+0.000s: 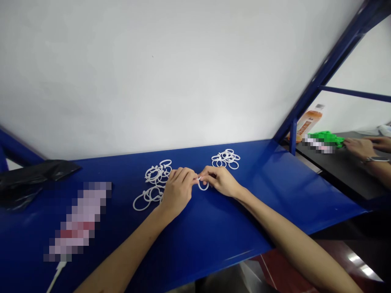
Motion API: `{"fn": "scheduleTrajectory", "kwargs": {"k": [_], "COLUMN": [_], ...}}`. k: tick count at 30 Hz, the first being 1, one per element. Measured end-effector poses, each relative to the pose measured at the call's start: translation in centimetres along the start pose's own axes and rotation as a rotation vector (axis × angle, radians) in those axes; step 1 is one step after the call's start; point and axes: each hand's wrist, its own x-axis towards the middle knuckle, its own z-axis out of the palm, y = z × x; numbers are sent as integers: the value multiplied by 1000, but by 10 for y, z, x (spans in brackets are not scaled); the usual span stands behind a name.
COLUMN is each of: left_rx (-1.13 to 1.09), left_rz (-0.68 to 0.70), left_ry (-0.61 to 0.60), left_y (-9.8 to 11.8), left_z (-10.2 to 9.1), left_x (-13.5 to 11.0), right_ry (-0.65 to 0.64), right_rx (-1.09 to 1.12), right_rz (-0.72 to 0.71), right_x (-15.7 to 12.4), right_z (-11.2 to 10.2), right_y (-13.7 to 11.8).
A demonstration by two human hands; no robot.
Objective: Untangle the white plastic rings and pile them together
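Over the middle of the blue table, a small white plastic ring [203, 188] is held between my two hands. My left hand [180, 189] pinches its upper left side, and my right hand [221, 181] has thumb and fingers closed on its upper right side. The exact spot where the fingertips meet on the ring is partly hidden. Beside my left hand lies a loose pile of white plastic rings [156, 175] with small knobs on them; the hand covers part of the pile. Just beyond my right hand is another cluster of similar white rings [227, 158].
The blue tabletop [214, 240] meets a pale wall. At left lie a black plastic bag [39, 175] and a blurred-out flat object [81, 219] with a white cable [56, 276]. Past a blue frame post, another person's hands [363, 148] touch green material [328, 138] near a bottle [310, 122].
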Motion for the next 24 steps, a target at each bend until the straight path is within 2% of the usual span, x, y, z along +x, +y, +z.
{"fn": "scheduleTrajectory", "kwargs": {"k": [8, 14, 17, 20, 22, 24], "left_rx": [-13, -52, 20, 202, 339, 442], "left_rz": [91, 7, -40, -72, -140, -220], "left_ry": [53, -22, -131, -190, -169, -138], "left_y": [5, 0, -8, -21, -31, -41], "left_z": [-7, -8, -5, -3, -3, -3], "left_x": [0, 1, 2, 2, 1, -2], "right_ry": [-65, -55, 7, 98, 220, 398], "right_rx": [-51, -154, -262, -350, -372, -431], "right_rz": [-92, -130, -103, -69, -9, 89], "right_x": [-3, -3, -3, -1, 1, 4], "right_z": [-5, -3, 2, 2, -6, -20], "right_y": [-11, -9, -3, 4, 10, 18]}}
